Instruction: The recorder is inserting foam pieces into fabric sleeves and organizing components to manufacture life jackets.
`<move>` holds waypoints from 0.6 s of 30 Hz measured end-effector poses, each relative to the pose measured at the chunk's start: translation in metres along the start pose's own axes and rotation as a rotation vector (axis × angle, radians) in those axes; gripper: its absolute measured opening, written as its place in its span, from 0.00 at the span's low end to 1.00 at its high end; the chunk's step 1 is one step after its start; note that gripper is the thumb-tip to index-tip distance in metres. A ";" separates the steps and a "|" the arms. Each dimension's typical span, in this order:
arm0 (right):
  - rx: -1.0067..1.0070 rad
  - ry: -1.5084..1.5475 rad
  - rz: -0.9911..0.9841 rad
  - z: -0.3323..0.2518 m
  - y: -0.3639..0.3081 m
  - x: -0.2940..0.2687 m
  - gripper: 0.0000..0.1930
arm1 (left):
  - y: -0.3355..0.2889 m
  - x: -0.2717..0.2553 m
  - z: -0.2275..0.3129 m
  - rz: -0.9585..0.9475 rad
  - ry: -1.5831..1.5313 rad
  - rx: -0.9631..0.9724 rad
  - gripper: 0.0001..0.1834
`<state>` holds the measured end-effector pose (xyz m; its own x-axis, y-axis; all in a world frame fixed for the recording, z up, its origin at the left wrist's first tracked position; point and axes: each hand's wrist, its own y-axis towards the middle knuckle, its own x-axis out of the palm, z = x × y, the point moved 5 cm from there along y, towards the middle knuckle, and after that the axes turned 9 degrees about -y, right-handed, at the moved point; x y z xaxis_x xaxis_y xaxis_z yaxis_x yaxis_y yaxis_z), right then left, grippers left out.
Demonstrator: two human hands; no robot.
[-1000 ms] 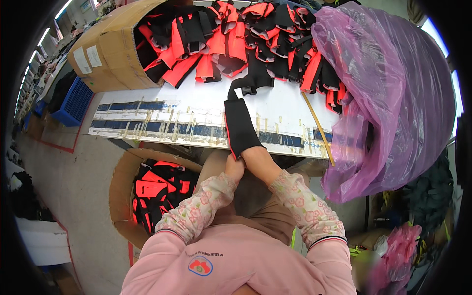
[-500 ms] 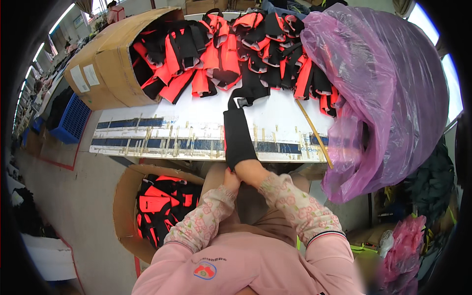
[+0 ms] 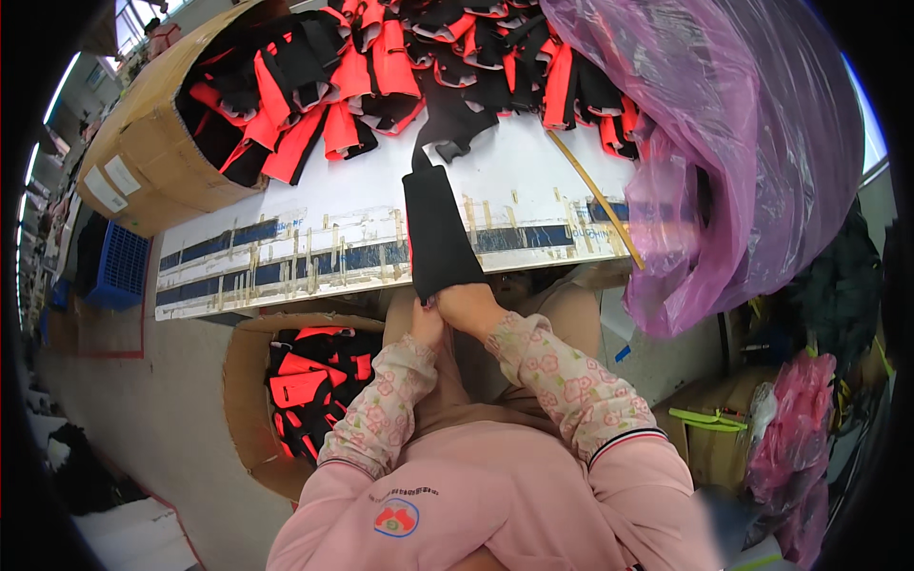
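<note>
A black fabric sleeve (image 3: 443, 233) with a thin orange edge extends from my hands over the front edge of the table. My right hand (image 3: 466, 303) reaches into its near opening, so the fingers are hidden inside the cloth. At the left corner of that opening, my left hand (image 3: 428, 325) is closed on the hem. Past the sleeve's far end lies a black strap-like piece (image 3: 455, 128), which seems joined to it. Behind that is a heap of similar orange and black fabric pieces (image 3: 386, 71).
A cardboard box (image 3: 133, 143) lies on its side at the table's left, spilling pieces. Below stands an open carton (image 3: 246, 400) of more pieces. A wooden stick (image 3: 600, 198) lies on the white table (image 3: 352, 190), near a big purple plastic bag (image 3: 724, 143) at right.
The view has tilted and shifted, so the table and heap sit higher and further left in the picture. Both hands stay at the sleeve's near end, with little visible change in their hold.
</note>
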<state>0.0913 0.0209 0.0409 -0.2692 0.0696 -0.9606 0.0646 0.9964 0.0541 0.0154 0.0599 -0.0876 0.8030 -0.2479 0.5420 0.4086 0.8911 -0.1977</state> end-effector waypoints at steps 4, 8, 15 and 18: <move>0.084 0.107 -0.581 0.010 0.005 0.000 0.11 | -0.016 0.035 0.020 -0.128 -0.114 -0.193 0.13; -0.100 0.224 -0.099 -0.005 -0.012 -0.021 0.10 | -0.027 0.027 0.021 0.038 -0.123 -0.221 0.13; -0.245 0.052 0.514 -0.003 -0.012 -0.092 0.13 | -0.026 0.048 0.041 -0.006 -0.188 -0.201 0.09; -0.217 0.161 0.285 0.018 0.009 -0.045 0.10 | -0.024 0.048 0.038 0.120 -0.088 -0.156 0.08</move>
<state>0.1210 0.0260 0.0799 -0.4184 0.3343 -0.8445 -0.0412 0.9219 0.3853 0.0272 0.0408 -0.0260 0.8115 -0.1036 0.5750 0.3804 0.8407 -0.3853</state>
